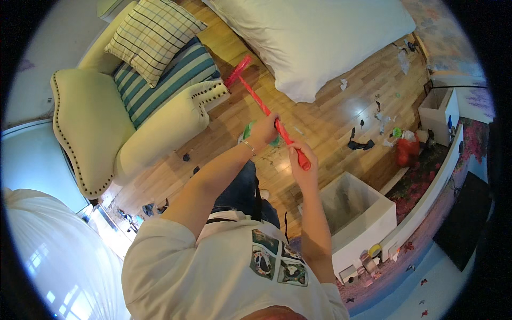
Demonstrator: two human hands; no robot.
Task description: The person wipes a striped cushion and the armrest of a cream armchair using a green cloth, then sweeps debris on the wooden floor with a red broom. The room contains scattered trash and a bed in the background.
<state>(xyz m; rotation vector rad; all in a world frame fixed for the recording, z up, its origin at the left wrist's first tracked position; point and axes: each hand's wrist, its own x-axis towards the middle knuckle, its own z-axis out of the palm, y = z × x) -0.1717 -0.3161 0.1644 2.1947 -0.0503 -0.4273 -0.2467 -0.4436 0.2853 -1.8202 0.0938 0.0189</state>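
Note:
A red broom (258,99) slants across the view, with both hands wrapped around its handle. My left hand (265,130) wears a bracelet at the wrist and grips partway along the handle. Closer to the handle's butt end, my right hand (305,160) holds it, with the rounded tip poking past the fingers. The broom's red bristle head (239,72) is over the wooden floor (236,116), near the front corner of the cream armchair (168,136). Whether the bristles touch the floor I cannot tell. My shoes are partly hidden below my hands.
A bed with a white cover (320,44) stands ahead. Black scraps (360,144) and litter lie on the floor at right, beside a red bag (407,152). An uncovered white drawer box (348,204) is close on my right. Cushions (156,40) fill the armchair.

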